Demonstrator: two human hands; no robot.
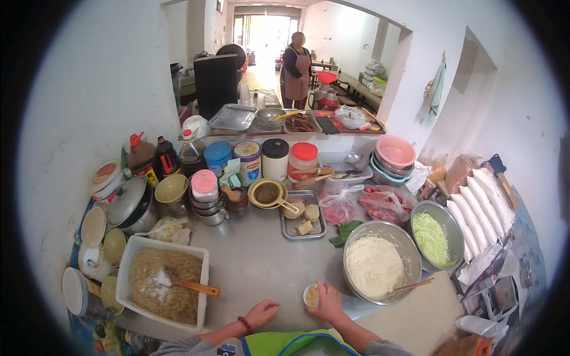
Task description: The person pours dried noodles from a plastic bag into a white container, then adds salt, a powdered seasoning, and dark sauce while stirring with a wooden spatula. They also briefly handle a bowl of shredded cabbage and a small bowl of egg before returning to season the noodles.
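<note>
My right hand (327, 302) grips a small white cup (311, 296) with pale yellowish contents, low over the steel worktable near its front edge. To the left, my left hand (262, 314) is apart from it, fingers loosely bent and nothing visible in them. Right of my right hand stands a large steel bowl (349, 262) of pale batter or wet dough (374, 264), with chopsticks (414, 285) resting over its rim. Left of my left hand sits a white plastic tub (202, 285) of brownish grain-like food (178, 267). White powder and a wooden-handled utensil (200, 287) lie on that food.
A steel bowl of shredded green vegetable (431, 238) stands beside the batter bowl. Behind are a metal tray (291, 233) with pale lumps, red-filled plastic bags (385, 204), jars, bottles and a lidded pot (129, 204). Beyond the serving ledge stands a person in an apron (297, 73).
</note>
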